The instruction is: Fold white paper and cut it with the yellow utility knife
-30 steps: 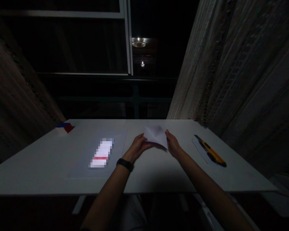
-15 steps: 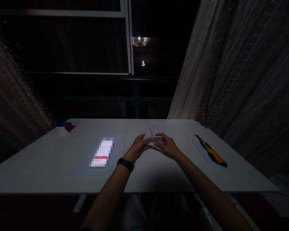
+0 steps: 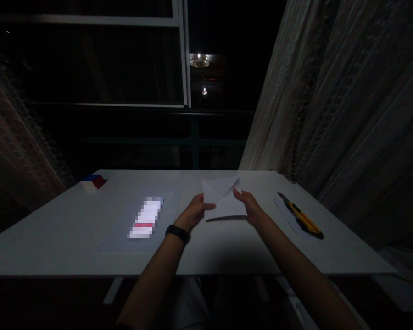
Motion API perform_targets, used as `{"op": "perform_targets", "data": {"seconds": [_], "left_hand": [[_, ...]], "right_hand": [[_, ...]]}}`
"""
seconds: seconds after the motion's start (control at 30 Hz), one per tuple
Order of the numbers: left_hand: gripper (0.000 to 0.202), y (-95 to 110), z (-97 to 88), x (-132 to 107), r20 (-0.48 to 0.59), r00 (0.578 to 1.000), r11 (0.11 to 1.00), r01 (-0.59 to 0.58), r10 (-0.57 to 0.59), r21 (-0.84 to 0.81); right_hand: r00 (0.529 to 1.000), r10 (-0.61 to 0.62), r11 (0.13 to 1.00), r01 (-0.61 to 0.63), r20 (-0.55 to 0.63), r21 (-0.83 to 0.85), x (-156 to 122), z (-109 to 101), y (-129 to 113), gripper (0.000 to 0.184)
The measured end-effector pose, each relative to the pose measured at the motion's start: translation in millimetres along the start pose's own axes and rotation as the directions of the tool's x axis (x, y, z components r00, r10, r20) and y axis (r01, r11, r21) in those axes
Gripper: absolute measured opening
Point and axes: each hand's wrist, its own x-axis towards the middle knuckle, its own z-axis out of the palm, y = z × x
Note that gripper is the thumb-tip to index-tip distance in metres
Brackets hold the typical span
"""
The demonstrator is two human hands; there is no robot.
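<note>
A square sheet of white paper (image 3: 223,198) with diagonal creases is held up above the white table (image 3: 227,247), unfolded and tilted toward me. My left hand (image 3: 194,214), with a dark watch on its wrist, pinches the paper's left edge. My right hand (image 3: 249,207) grips its right edge. Both hands are closed on the sheet.
A yellow utility knife (image 3: 304,219) lies on a paper strip at the right. A blurred bright rectangle (image 3: 145,219) rests on a sheet left of centre. A small coloured cube (image 3: 92,181) sits at the far left corner. Curtains hang on both sides; a dark window is behind.
The paper was collapsed between my hands half a second ago; now it is spread open into a flat creased square, and my hands have moved apart.
</note>
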Motion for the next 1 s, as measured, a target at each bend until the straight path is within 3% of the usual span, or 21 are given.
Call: {"op": "perform_targets", "data": {"seconds": [0.2,0.47,0.6,0.83,1.0], "left_hand": [[0.043,-1,1.2,-1,-0.035,0.999,1.000,-0.002,0.002,0.005],[0.038,3,6.5,-3,-0.128,0.991,1.000,-0.028,0.029,0.005],[0.038,4,5.4,-3,-0.112,0.994,1.000,-0.013,0.015,0.025],[0.041,1,0.1,-1,-0.131,0.991,0.988,0.000,0.021,0.155],[0.039,4,1.2,-4,-0.108,0.994,0.988,0.023,-0.006,0.153]], "right_hand": [[0.998,0.070,0.998,-0.070,0.008,-0.003,-1,2,2,0.032],[0.997,0.042,0.999,-0.040,-0.068,0.026,-4,8,2,0.031],[0.996,0.036,0.999,-0.035,-0.082,0.011,-4,9,5,0.034],[0.993,-0.013,0.999,0.017,0.121,-0.032,-2,-2,5,0.044],[0.977,0.024,0.998,-0.013,0.211,-0.057,-6,-4,3,0.042]]}}
